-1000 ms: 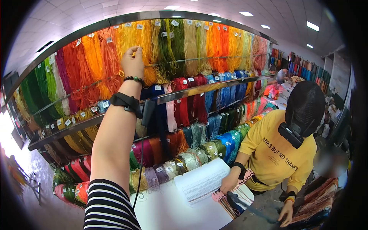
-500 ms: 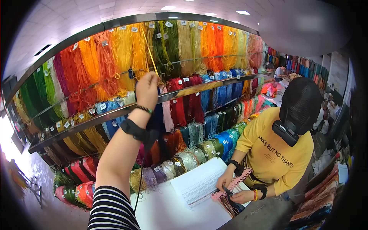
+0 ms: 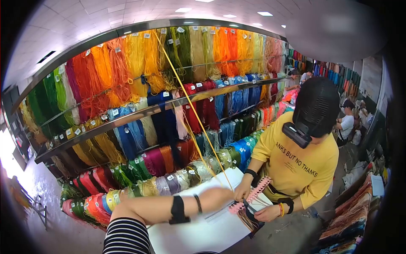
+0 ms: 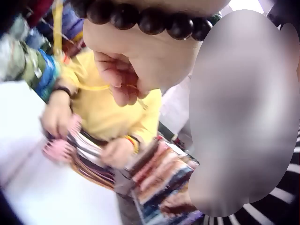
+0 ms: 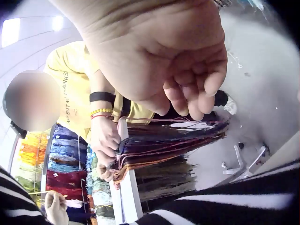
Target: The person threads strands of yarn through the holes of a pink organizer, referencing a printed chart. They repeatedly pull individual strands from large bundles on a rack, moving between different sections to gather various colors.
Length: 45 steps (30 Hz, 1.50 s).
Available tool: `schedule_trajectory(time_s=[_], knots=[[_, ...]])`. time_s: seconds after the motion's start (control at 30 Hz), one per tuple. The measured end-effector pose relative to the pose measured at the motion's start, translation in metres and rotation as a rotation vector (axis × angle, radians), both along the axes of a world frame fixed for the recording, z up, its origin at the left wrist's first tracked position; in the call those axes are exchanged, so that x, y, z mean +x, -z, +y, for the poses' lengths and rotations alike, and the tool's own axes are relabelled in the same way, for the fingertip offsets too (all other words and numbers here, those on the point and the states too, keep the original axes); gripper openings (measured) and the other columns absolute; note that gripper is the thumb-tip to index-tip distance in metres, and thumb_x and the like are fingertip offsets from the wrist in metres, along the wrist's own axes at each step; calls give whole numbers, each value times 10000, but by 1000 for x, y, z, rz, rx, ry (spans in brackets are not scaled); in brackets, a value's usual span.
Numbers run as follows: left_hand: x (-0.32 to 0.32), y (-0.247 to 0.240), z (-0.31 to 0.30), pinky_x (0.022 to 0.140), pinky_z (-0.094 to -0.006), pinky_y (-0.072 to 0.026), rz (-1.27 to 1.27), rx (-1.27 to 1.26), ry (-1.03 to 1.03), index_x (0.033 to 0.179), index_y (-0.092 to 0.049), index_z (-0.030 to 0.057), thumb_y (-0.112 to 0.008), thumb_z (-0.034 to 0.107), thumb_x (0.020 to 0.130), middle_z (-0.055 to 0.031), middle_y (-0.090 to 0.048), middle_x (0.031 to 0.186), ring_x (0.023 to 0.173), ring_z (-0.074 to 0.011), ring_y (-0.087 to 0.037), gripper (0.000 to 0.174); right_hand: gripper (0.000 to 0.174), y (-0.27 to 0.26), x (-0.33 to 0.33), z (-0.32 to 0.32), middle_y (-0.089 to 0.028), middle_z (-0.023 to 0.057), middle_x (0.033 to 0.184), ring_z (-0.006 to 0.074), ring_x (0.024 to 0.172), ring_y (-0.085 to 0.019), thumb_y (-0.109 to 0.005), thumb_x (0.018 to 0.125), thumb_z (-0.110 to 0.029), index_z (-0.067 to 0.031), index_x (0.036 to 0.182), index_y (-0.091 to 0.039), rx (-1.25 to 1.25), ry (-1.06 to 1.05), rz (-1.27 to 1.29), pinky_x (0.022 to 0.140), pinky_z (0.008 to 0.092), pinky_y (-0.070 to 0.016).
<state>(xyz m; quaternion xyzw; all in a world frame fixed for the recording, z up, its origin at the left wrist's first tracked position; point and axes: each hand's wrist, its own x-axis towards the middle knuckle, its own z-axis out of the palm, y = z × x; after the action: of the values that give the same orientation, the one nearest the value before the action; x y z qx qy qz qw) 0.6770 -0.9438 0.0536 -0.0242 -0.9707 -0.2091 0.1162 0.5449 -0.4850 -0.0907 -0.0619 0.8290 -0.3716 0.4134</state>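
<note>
My left hand (image 3: 218, 199), blurred in the head view, is stretched low over the white tabletop (image 3: 190, 235). In the left wrist view its curled fingers pinch a yellow thread (image 4: 93, 87). That thread (image 3: 181, 82) runs taut in the head view from the top rail of the rack down to the hand. A hank of yellow-orange thread (image 3: 153, 55) hangs near where it starts. Only the right wrist view shows my right hand (image 5: 159, 56), palm in sight, fingers loosely curled with nothing in them.
A person in a yellow shirt (image 3: 296, 156) stands across the table, both hands on a pink braided piece (image 3: 258, 190) with long strands. Behind the table rises a rack (image 3: 127, 127) hung with tagged, coloured hanks. Printed sheets lie partly under my arm. Other people sit farther back.
My left hand has swung from high at the yellow hanks down and right to the table, drawing out the yellow thread. The other person's hands have come together at the braided piece.
</note>
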Motion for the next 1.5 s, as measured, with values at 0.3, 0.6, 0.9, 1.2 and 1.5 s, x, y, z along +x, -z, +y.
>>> schedule_trajectory(time_s=[0.3,0.6,0.9,1.2,1.5], knots=[[-88,-79,294,502,-259,-488,-424,658,477,950,-601,62,-516,124,959,-5,-577,643,564,-104,-592,106,508,-178,-66,32,-457,118,1419,203,1302,-436,-545,955,-212,1,1398,-420,-981,-419,314,1084,366,-341],[-192,-134,439,495,-167,-401,-686,807,407,943,-632,19,-564,188,948,45,-553,651,517,-27,-494,182,366,-205,-104,198,-618,17,892,98,768,-567,-575,963,-270,10,1197,-556,-1007,-168,20,736,253,-463],[-270,-59,482,513,-169,-379,-623,858,517,1018,-667,9,-593,184,956,14,-576,650,550,-55,-527,200,163,-235,-141,345,-575,-22,686,75,595,-555,-619,920,-200,-46,871,-643,-779,168,321,598,210,-425],[-365,39,500,590,-180,-436,-539,819,511,1026,-690,39,-592,169,955,31,-622,728,676,-38,-577,178,259,-289,-184,394,-631,22,756,120,709,-617,-574,953,-304,-74,843,-619,-639,404,434,678,236,-477],[-479,117,570,568,-190,-403,-695,975,679,1010,-701,63,-595,199,952,41,-613,731,659,-40,-550,182,292,-323,-242,384,-678,106,1098,161,998,-630,-546,966,-319,-61,1043,-661,-757,596,645,846,315,-498]])
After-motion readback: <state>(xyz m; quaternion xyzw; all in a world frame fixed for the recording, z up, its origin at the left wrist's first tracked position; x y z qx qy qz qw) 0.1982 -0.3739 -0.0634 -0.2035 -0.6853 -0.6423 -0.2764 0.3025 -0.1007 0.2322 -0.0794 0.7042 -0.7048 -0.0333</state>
